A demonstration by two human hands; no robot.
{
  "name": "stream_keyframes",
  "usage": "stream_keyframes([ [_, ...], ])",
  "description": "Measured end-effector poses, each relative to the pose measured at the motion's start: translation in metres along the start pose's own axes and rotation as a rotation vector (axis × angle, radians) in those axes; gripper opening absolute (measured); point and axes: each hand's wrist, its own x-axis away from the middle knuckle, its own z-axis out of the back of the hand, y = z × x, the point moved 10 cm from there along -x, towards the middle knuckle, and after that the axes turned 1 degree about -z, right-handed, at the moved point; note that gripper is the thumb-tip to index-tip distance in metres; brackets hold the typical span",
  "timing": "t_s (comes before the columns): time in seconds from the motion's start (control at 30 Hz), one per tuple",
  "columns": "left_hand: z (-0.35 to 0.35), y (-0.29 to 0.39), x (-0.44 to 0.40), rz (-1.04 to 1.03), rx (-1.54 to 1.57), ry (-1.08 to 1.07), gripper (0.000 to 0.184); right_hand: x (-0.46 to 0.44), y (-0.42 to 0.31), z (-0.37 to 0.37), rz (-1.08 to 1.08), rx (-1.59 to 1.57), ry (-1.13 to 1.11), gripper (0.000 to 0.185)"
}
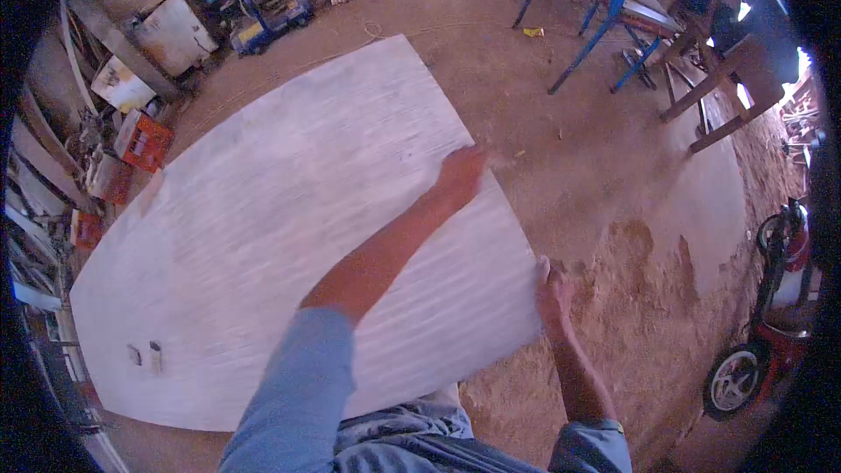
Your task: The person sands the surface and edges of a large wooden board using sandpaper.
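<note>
A large pale wooden sheet (pixel 289 201), likely plywood, spreads across the middle and left of the head view. My left hand (pixel 462 173) is closed over its right edge, the arm reaching across the sheet; motion blurs the fingers a little. Lower on that same edge, near the corner, my right hand (pixel 554 291) grips the sheet with the thumb showing on top. Two small objects lie on the sheet at the lower left: a squarish pale piece (pixel 134 355) and a dark piece (pixel 156 356), both too small to name.
Blue-legged metal furniture (pixel 604 22) stands at the upper right, with a wooden frame (pixel 723 96) beside it. A red two-wheeler (pixel 771 324) is at the right. Orange crates (pixel 143 142), scrap wood and a machine (pixel 267 4) line the left and back.
</note>
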Motion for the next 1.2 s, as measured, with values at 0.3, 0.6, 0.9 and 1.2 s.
stream_keyframes([
  [0.3, -0.007, 0.0, 0.008, -0.032, -0.088, 0.06, 0.024, 0.002, 0.006, -0.013, -0.149, -0.15, -0.178, 0.04],
  [0.6, 0.082, -0.084, 0.135, -0.015, -0.213, -0.162, 0.017, 0.006, 0.005, -0.011, -0.196, -0.013, -0.26, 0.059],
  [0.9, 0.145, -0.107, 0.195, 0.137, -0.076, -0.081, 0.019, 0.001, 0.026, -0.022, 0.009, 0.033, -0.018, 0.059],
  [1.2, 0.019, -0.016, -0.005, 0.0, 0.069, 0.012, 0.021, 0.004, -0.011, 0.006, 0.169, -0.068, 0.175, 0.051],
])
